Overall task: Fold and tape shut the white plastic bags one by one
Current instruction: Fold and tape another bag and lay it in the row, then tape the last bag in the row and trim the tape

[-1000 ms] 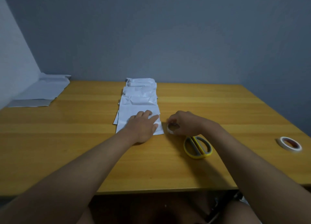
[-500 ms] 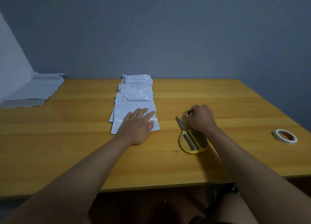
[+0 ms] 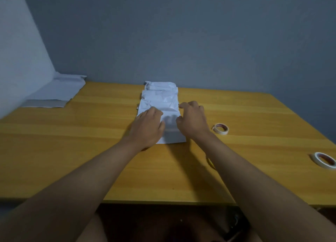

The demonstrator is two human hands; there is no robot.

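Note:
A row of folded white plastic bags (image 3: 160, 96) runs from the table's far edge toward me. My hands sit on the nearest bag (image 3: 171, 132). My left hand (image 3: 147, 127) rests flat on its left half. My right hand (image 3: 193, 119) is at its right edge with spread, bent fingers touching the plastic; I see nothing pinched in it. One tape roll (image 3: 220, 128) lies just right of my right wrist. A second tape roll (image 3: 324, 160) lies near the table's right edge.
Flat white and grey bags (image 3: 56, 92) lie at the table's far left corner against the wall. A sliver of the yellow scissors (image 3: 209, 162) shows under my right forearm. The wooden table (image 3: 72, 150) ends close to my body.
My right hand left the scissors and moved left onto the nearest bag's right edge. The view shifted, and a tape roll now shows beside my right wrist. My left hand stayed on the bag.

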